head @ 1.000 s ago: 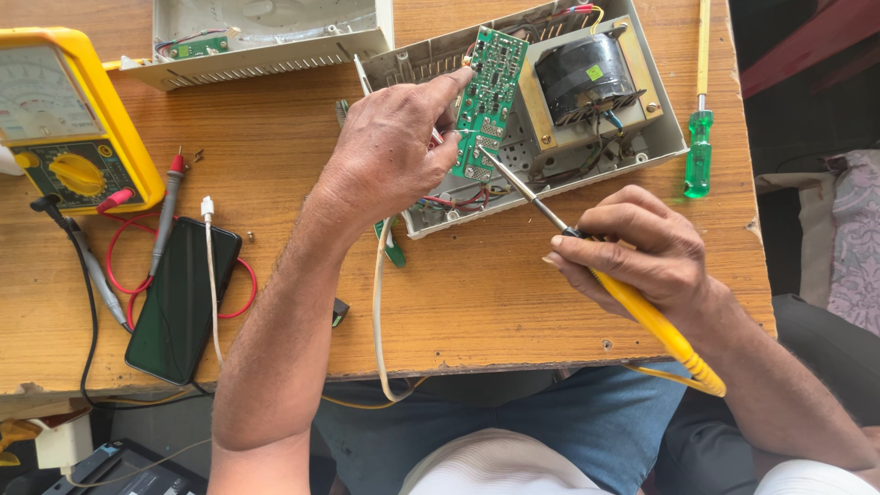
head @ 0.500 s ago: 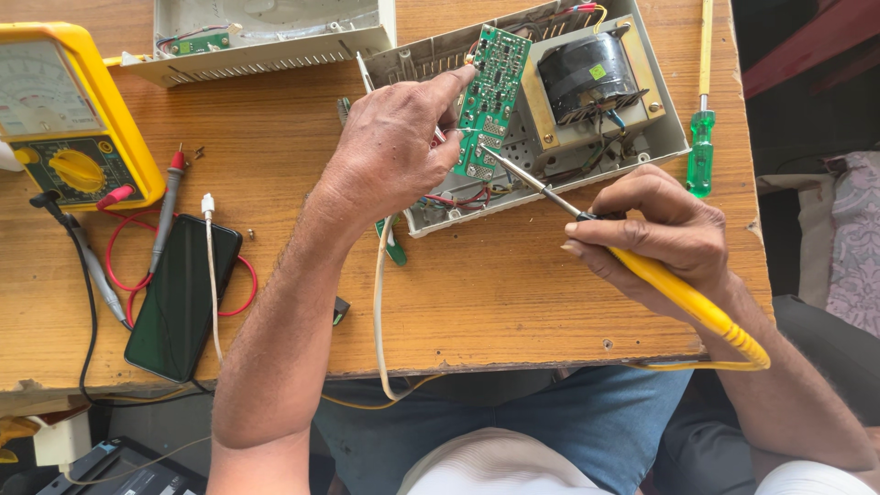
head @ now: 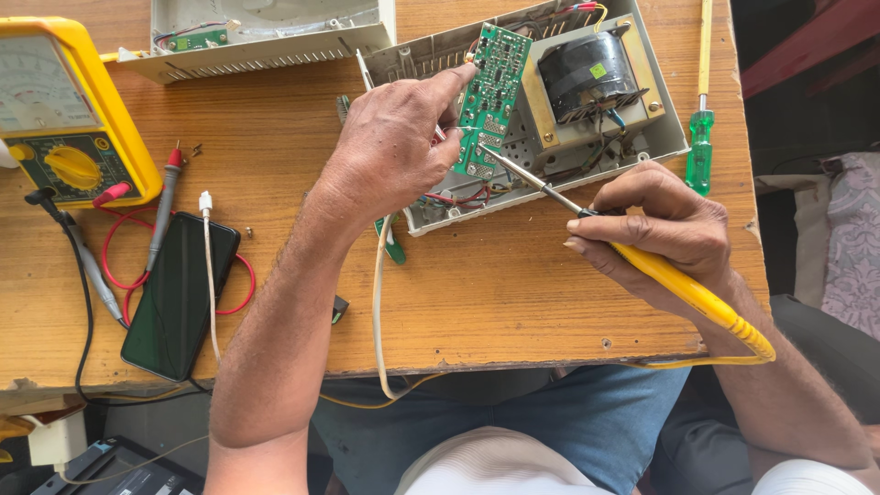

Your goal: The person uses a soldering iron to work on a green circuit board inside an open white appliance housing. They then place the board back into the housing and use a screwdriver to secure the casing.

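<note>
The right hand has drawn back and lowered its wrist. The soldering iron now lies flatter, its tip nearer the green circuit board.

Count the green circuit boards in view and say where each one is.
2. One green circuit board stands tilted in the open case, steadied by the left hand. A smaller green board sits inside the detached cover at top left. Others may be hidden.

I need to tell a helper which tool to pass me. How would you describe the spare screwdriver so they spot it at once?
Start at the open grey casing on the wooden table. Just beyond its right wall lies the screwdriver, lengthwise. Its clear green handle and yellow shaft set it apart; no hand touches it.
</note>
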`<state>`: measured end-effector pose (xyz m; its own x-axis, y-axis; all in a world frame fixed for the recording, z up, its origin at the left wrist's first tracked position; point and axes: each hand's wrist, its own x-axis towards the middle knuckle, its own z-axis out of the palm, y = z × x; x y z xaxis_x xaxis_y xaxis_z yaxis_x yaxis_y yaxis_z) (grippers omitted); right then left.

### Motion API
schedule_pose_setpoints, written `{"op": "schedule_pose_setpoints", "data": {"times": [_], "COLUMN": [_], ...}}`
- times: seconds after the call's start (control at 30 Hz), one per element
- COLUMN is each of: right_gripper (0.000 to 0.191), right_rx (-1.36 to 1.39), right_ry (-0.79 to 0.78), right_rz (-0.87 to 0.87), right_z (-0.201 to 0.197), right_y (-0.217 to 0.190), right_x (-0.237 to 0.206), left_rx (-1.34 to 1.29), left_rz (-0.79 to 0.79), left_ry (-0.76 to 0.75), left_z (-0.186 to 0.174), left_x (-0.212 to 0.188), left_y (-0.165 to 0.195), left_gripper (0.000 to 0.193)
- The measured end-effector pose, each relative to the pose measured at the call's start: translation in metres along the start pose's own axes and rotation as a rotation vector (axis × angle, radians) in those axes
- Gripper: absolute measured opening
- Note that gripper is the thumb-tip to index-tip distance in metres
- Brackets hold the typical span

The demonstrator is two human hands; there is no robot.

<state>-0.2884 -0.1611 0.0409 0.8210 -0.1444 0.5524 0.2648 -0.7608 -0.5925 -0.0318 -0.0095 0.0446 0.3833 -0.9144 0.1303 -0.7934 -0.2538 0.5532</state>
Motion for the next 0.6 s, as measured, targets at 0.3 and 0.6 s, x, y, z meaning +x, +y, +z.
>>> {"op": "schedule_pose_setpoints", "data": {"times": [0.3, 0.6], "right_gripper": [0.026, 0.025], "right_rx": [-0.024, -0.029], "right_ry": [-0.001, 0.016], "right_rz": [0.001, -0.008], "right_z": [0.0002, 0.0003], "right_y": [-0.0004, 0.0002], "right_x": [-0.0016, -0.0017], "left_rx": [0.019, 0.019], "left_rz": [0.025, 0.022], "left_ry": [0.016, 0.019], "left_z": [0.0010, 0.0002], "left_x": [-0.0009, -0.0016], "left_y": [-0.0026, -0.0022], "left_gripper": [0.053, 0.053]}}
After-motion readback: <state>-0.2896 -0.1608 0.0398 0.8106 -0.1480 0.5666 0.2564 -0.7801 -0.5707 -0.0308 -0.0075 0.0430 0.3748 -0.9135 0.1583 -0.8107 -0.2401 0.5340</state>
